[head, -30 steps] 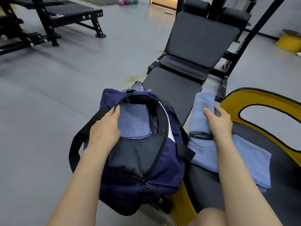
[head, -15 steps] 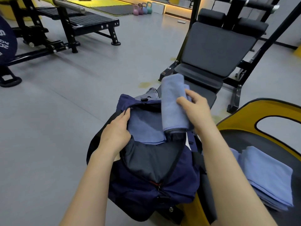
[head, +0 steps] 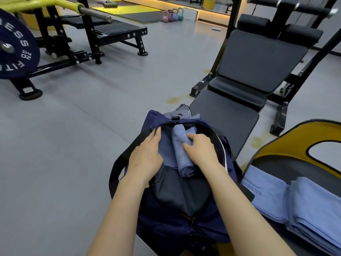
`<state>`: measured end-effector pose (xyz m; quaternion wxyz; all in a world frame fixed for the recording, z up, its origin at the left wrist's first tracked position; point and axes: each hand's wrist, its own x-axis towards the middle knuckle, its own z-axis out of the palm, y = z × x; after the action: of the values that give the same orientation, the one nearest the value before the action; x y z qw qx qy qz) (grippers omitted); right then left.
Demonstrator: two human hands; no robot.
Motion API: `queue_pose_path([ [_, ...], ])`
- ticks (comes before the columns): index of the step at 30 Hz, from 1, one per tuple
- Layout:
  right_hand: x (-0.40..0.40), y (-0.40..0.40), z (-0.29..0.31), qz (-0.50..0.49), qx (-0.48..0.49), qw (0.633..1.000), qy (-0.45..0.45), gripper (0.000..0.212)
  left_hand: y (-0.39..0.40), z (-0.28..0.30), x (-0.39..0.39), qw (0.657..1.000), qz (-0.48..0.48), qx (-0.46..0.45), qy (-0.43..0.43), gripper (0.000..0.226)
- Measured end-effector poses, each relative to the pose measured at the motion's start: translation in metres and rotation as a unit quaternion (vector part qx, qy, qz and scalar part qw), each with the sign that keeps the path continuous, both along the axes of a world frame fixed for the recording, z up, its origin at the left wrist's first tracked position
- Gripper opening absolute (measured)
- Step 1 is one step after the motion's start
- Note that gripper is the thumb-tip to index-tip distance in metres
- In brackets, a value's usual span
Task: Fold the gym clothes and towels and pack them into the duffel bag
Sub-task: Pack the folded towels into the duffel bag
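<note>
A navy duffel bag (head: 171, 228) stands open in front of me on the bench end. My left hand (head: 147, 156) holds the left edge of its opening. My right hand (head: 200, 152) grips a folded light-blue towel (head: 181, 145) that lies inside the opening, on top of another blue cloth (head: 167, 148). A dark garment (head: 180, 193) fills the near part of the bag. More folded blue towels (head: 302, 206) lie stacked on the yellow-rimmed seat (head: 287, 139) to the right.
A black adjustable bench (head: 254, 71) stands right behind the bag. A barbell rack with a weight plate (head: 13, 47) sits far left on the grey floor (head: 73, 145). Kettlebells (head: 172, 15) stand at the back.
My right hand took the folded towel from the pile on the right, carried it left over the bag and lowered it into the opening. My left hand stayed on the bag's edge.
</note>
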<state>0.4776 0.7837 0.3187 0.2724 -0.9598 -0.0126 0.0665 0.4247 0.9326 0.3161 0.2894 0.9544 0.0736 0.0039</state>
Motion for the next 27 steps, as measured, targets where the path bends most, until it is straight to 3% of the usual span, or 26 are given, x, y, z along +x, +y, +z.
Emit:
queue_pose_path([
  [8,0.011,0.009,-0.013,-0.03,-0.032,0.995,-0.091,0.017,-0.003,0.002,0.0,1.0,-0.007,0.004,0.006,0.079],
  [16,0.011,0.017,-0.036,-0.004,-0.089,0.996,-0.031,0.045,-0.002,0.003,-0.001,1.0,-0.004,-0.001,0.017,0.078],
  [19,0.006,0.018,-0.032,0.046,-0.171,0.977,-0.117,0.054,-0.001,0.003,-0.002,1.0,-0.004,-0.002,0.02,0.078],
  [21,0.004,0.017,-0.033,0.088,-0.175,0.97,-0.143,0.054,0.0,0.003,-0.002,1.0,-0.002,-0.001,0.021,0.078],
  [24,0.002,0.015,-0.036,0.122,-0.1,0.985,-0.074,0.054,0.0,0.005,-0.002,1.0,-0.003,-0.001,0.023,0.078],
  [27,0.0,0.016,-0.042,0.162,-0.135,0.975,-0.066,0.059,-0.001,0.006,-0.003,1.0,0.0,-0.002,0.025,0.077],
])
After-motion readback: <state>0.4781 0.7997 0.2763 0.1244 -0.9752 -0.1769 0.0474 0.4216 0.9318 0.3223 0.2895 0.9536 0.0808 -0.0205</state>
